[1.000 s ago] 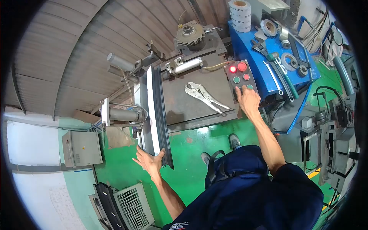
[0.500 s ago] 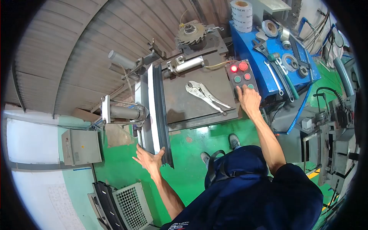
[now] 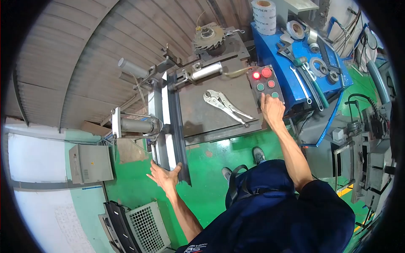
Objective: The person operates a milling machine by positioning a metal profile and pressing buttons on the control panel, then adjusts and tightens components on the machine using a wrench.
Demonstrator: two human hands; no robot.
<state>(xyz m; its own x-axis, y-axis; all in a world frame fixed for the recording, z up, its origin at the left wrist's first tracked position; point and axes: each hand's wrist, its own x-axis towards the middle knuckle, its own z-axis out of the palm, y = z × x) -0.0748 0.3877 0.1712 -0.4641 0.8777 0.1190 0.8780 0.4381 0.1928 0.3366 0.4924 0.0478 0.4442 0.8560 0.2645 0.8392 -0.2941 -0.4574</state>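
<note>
My left hand (image 3: 166, 176) is at the near end of a long dark profile (image 3: 179, 126) with a white strip along it, thumb over the profile and fingers at its left side. The profile lies in the machine's fixture, beside a silver pneumatic cylinder (image 3: 206, 71) and a second cylinder (image 3: 137, 125) on the left. My right hand (image 3: 273, 110) is at the lower edge of the control box (image 3: 265, 80), fingers apart and holding nothing, fingertips by the lower green button (image 3: 275, 95). A red light glows on the box. Locking pliers (image 3: 225, 107) lie on the metal machine top.
A toothed cutter (image 3: 209, 38) sits at the back of the machine. On the right, a blue table (image 3: 291, 78) carries spanners, tape rolls (image 3: 296, 29) and other tools. A grey box (image 3: 90, 163) and a grille (image 3: 147, 225) stand at left on the green floor.
The upper cylinder's rod has extended left to the profile. A dark clamp piece from the left cylinder now crosses the white strip. Both hands stay nearly in place.
</note>
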